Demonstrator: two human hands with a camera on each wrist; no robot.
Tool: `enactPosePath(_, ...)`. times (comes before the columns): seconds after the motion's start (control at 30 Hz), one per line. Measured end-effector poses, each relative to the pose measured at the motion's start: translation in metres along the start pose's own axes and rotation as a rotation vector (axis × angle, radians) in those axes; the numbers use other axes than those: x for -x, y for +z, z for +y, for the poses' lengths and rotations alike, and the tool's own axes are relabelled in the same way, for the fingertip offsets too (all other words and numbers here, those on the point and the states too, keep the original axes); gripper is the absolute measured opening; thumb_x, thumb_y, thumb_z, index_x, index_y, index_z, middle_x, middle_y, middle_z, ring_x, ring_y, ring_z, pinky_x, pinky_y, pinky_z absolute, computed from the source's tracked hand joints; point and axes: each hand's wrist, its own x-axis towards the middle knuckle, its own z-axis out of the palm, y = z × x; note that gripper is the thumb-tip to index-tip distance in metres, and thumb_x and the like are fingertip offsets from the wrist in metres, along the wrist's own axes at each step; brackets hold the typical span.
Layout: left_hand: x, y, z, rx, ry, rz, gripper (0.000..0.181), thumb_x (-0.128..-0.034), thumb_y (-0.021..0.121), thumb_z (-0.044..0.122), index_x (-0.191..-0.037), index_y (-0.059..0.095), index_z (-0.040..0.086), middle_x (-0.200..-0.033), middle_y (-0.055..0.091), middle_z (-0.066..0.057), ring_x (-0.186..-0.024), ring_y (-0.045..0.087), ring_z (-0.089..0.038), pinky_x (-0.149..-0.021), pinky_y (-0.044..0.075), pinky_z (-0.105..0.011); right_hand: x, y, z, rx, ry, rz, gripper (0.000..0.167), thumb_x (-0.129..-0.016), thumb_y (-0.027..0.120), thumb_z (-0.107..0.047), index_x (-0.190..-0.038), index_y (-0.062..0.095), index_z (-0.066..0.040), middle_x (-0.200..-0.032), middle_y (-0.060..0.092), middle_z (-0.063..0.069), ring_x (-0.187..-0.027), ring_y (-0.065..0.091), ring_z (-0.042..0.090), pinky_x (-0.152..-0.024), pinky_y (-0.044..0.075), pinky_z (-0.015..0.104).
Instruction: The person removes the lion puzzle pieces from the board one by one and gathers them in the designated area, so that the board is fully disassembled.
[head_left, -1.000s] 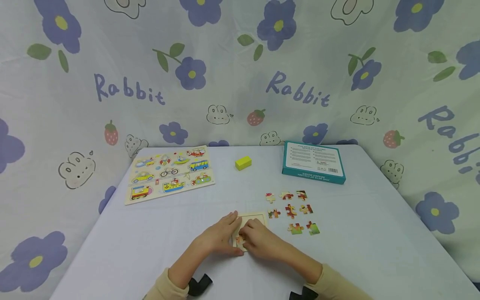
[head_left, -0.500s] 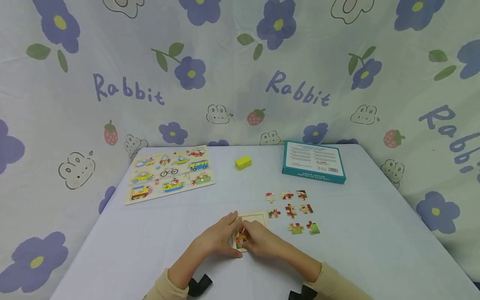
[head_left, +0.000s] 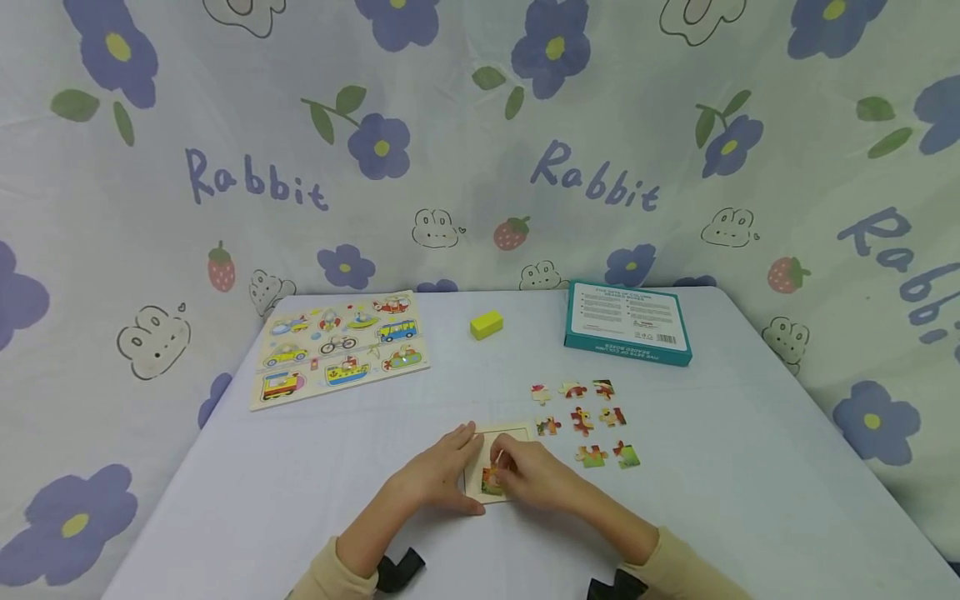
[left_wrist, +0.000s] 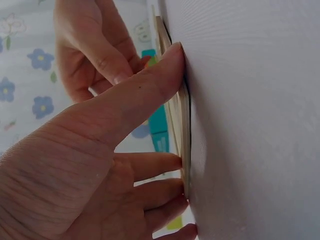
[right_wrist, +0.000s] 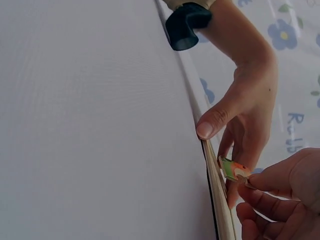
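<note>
A small wooden puzzle board (head_left: pixel 513 432) lies on the white table in front of me. My left hand (head_left: pixel 442 471) holds it at the left, thumb on the near edge and fingertips along the side, as the left wrist view shows on the board's rim (left_wrist: pixel 186 125). My right hand (head_left: pixel 534 473) pinches a green and orange jigsaw piece (right_wrist: pixel 233 169) between thumb and fingers. That piece is tilted over the lower part of the board; the right wrist view shows it raised off the surface. Right of the board lie several loose jigsaw pieces (head_left: pixel 582 422).
At the back left lies a vehicle picture board (head_left: pixel 352 340). A yellow block (head_left: pixel 487 325) stands at the back middle, and a teal box (head_left: pixel 628 323) at the back right. A patterned cloth (head_left: pixel 480 167) hangs behind the table.
My right hand has shifted slightly right and lifted, and the jigsaw piece in it has moved right from the board's left corner. My left hand has stayed on the board.
</note>
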Motion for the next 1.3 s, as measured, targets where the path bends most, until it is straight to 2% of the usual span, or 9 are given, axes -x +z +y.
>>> enactPosePath(0.3,0.0,0.0,0.001,-0.022,-0.001,-0.002,0.098,-0.0658,0.078,0.046,-0.139,0.035,-0.003,-0.146,0.025,-0.021,-0.134,0.023,-0.032,-0.104,0.028,-0.043,0.014,-0.021,0.011,0.01,0.042,0.059,0.016,-0.085,0.058,-0.002,-0.095,0.054,-0.012,-0.072,0.054,-0.009,-0.062,0.049,0.003,-0.056,0.044,0.021)
enactPosePath(0.63,-0.001,0.0,0.001,-0.022,0.006,-0.01,0.099,-0.0662,0.079,0.045,-0.139,0.033,-0.004,-0.146,0.024,-0.021,-0.135,0.022,-0.032,-0.105,0.027,-0.043,0.033,-0.045,0.031,0.059,0.144,0.124,0.017,-0.084,0.062,-0.003,-0.096,0.056,-0.012,-0.073,0.055,-0.009,-0.064,0.049,0.004,-0.055,0.044,0.021)
enactPosePath(0.83,-0.001,0.002,0.0,-0.024,0.004,-0.012,0.099,-0.0658,0.079,0.045,-0.139,0.033,-0.004,-0.146,0.025,-0.021,-0.134,0.022,-0.033,-0.105,0.027,-0.042,0.042,-0.05,0.043,0.063,0.133,0.185,0.018,-0.08,0.064,0.0,-0.094,0.057,-0.009,-0.071,0.054,-0.009,-0.061,0.047,0.003,-0.051,0.043,0.021)
enactPosePath(1.03,-0.001,0.001,0.001,-0.028,-0.004,-0.017,0.099,-0.0656,0.079,0.045,-0.138,0.034,-0.004,-0.146,0.024,-0.021,-0.134,0.022,-0.033,-0.105,0.027,-0.042,0.043,-0.051,0.047,0.061,0.183,0.151,0.016,-0.082,0.064,-0.002,-0.093,0.058,-0.011,-0.072,0.056,-0.01,-0.064,0.049,0.005,-0.055,0.044,0.021)
enactPosePath(1.17,-0.001,0.001,0.002,-0.02,-0.011,-0.015,0.098,-0.0656,0.079,0.044,-0.139,0.034,-0.004,-0.146,0.024,-0.021,-0.135,0.022,-0.032,-0.105,0.027,-0.042,0.042,-0.051,0.048,0.073,0.184,0.124,0.015,-0.083,0.064,-0.003,-0.094,0.059,-0.012,-0.073,0.056,-0.009,-0.065,0.049,0.005,-0.057,0.044,0.021)
enactPosePath(1.3,-0.001,0.0,0.002,-0.007,-0.015,-0.016,0.098,-0.0655,0.079,0.043,-0.139,0.034,-0.004,-0.147,0.024,-0.021,-0.135,0.022,-0.032,-0.105,0.027,-0.043,0.041,-0.049,0.05,0.097,0.189,0.13,0.014,-0.083,0.065,-0.005,-0.092,0.059,-0.014,-0.072,0.053,-0.011,-0.065,0.048,0.004,-0.056,0.044,0.02)
